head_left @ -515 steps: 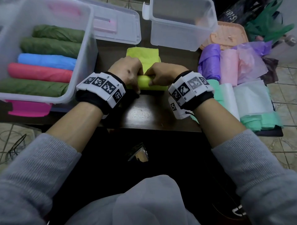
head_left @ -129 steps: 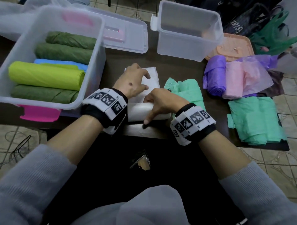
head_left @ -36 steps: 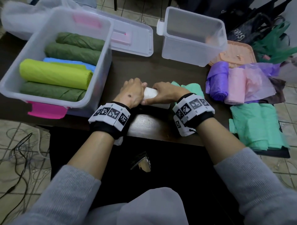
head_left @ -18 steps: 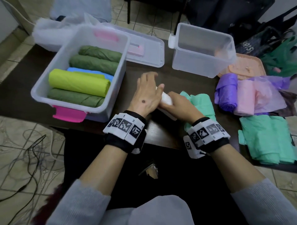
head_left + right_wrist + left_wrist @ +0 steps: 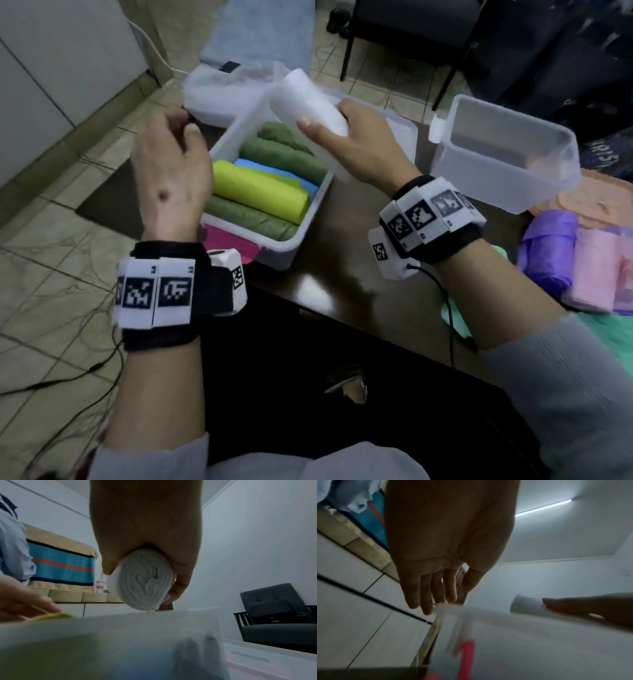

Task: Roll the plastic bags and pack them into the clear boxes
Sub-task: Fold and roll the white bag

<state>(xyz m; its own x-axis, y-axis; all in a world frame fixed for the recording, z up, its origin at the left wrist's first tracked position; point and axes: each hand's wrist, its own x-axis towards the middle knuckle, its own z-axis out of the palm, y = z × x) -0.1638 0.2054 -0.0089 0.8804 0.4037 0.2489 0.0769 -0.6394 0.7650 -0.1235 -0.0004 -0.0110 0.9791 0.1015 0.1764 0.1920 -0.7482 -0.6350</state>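
My right hand (image 5: pixel 346 140) grips a rolled white plastic bag (image 5: pixel 306 106) and holds it in the air above the left clear box (image 5: pixel 298 236). The right wrist view shows the white roll's spiral end (image 5: pixel 145 581) between fingers and thumb. That box holds green rolls (image 5: pixel 284 157), a yellow-green roll (image 5: pixel 260 190) and a blue one (image 5: pixel 253 166). My left hand (image 5: pixel 171 154) hovers at the box's left side with loosely curled fingers (image 5: pixel 426 595) and holds nothing. A second clear box (image 5: pixel 507 154) stands empty at the right.
Unrolled purple (image 5: pixel 548 253), pink (image 5: pixel 596 270) and mint green (image 5: pixel 613 332) bags lie at the table's right edge. A clear lid (image 5: pixel 400 130) lies behind the filled box, an orange lid (image 5: pixel 603 195) behind the empty one. Cables run over the tiled floor (image 5: pixel 61 291) on the left.
My right hand has lifted the white roll off the table and carried it left, over the filled box. My left hand let go of the roll and moved to the box's left side.
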